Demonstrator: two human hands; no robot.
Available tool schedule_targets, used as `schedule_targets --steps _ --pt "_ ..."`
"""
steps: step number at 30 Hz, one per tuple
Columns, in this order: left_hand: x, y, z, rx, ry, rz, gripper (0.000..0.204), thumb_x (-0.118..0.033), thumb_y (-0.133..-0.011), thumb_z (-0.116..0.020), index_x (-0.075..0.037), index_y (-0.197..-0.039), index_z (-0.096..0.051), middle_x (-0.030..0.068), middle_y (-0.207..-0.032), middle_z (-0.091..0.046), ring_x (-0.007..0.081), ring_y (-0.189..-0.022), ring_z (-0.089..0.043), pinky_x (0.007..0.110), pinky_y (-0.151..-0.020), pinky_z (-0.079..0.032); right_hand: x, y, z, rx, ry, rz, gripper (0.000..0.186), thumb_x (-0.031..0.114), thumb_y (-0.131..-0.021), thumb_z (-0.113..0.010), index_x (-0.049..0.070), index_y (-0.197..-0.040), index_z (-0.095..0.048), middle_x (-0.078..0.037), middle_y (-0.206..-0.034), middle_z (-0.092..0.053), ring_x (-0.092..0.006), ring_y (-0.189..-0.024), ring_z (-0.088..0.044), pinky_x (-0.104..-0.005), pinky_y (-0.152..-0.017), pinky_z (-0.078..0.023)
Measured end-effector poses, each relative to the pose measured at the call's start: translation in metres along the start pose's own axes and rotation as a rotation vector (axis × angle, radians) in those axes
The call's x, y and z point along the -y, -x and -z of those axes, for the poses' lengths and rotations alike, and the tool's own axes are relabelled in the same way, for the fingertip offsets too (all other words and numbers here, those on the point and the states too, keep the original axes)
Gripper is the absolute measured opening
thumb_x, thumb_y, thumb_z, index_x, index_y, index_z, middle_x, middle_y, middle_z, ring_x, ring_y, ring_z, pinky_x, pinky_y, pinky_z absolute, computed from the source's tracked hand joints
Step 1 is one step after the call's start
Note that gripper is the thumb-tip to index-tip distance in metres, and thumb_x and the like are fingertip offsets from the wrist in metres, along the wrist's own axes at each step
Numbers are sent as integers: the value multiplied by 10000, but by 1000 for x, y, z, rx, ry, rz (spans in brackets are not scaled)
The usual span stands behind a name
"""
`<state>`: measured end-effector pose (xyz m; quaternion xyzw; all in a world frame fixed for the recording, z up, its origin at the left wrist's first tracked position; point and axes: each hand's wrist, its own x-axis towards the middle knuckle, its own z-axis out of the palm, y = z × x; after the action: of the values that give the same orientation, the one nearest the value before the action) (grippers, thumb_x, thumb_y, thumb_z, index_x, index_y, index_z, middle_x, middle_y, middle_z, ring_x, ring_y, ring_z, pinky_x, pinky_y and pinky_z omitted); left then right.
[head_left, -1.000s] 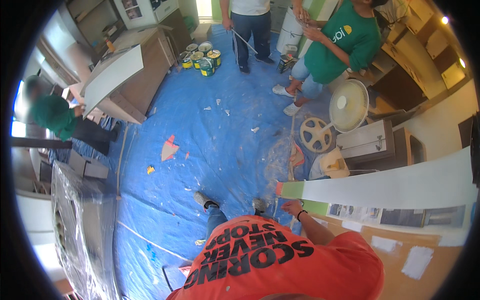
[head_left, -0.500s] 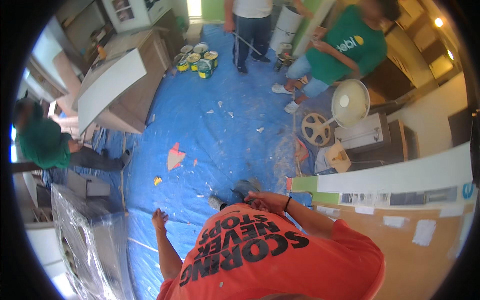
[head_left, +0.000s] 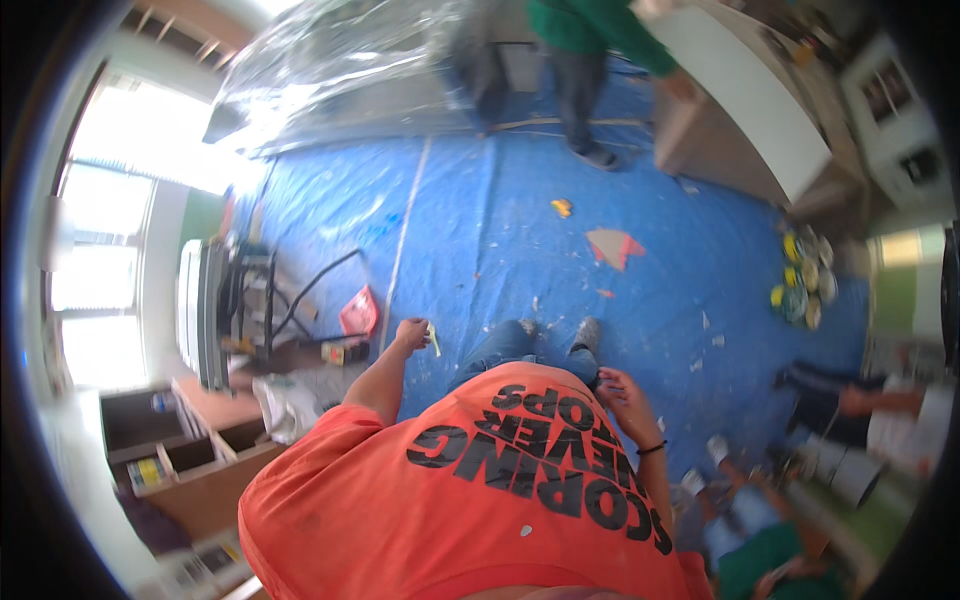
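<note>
Turned leftward since half a second ago, the person in the orange shirt (head_left: 370,500) now faces the plastic-wrapped furniture (head_left: 340,80), which stood off to the left before. Blue sheeting (head_left: 500,250) spreads over the floor, and a pink pan-shaped piece (head_left: 359,312) lies ahead and left of the left hand (head_left: 410,333). From where I stand, the hands are well apart, one at each side of the body. The right hand (head_left: 624,393) hangs with its fingers loosely bent and parted. At the left fingertips, on their inner side, shows a pale strip (head_left: 433,340), well away from the right hand; whether those bent fingers pinch it or it lies on the sheeting behind them, I can't tell. Its long axis runs nearly fore and aft, the near end pointing back toward the body and slightly rightward. It looks narrow, yellowish-green and a little blurred.
</note>
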<state>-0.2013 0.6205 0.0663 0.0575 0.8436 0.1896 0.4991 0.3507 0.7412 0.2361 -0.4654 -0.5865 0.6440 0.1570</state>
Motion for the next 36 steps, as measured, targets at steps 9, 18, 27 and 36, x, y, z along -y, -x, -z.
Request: schedule_targets --steps 9,18,27,36 --pt "176 92 -82 -146 348 164 298 -314 -1029 -617 -45 -1100 -723 116 -920 -733 248 -713 -727 390 -569 -587 10 -180 96 49 438 -111 416 288 -1025 -689 21 -1336 -618 -104 -1107 -708 -148 -906 -677 -299 -777 -543" --pt "186 66 -149 53 441 389 333 -348 -1003 -643 -107 -1210 -743 118 -978 -758 246 -777 -742 414 -610 -607 2 -331 25 250 683 -50 330 250 -1026 -667 2 -1242 -632 -95 -996 -693 -172 -865 -674 -316 -728 -535" --pt "25 -131 138 -562 201 -139 409 -413 -1006 -610 -19 -981 -716 133 -806 -693 284 -764 -703 434 -717 -574 47 -446 -112 411 655 -329 299 292 -1047 -632 28 -1188 -630 -74 -945 -687 -163 -794 -666 -312 -653 -524" --pt "-91 -147 512 -423 613 -253 463 -467 -1020 -657 -42 -863 -751 44 -764 -726 166 -709 -678 370 -657 -539 156 -679 -287 341 346 -462 361 367 -1055 -625 96 -1292 -590 -47 -1060 -701 -163 -788 -677 -302 -639 -522"
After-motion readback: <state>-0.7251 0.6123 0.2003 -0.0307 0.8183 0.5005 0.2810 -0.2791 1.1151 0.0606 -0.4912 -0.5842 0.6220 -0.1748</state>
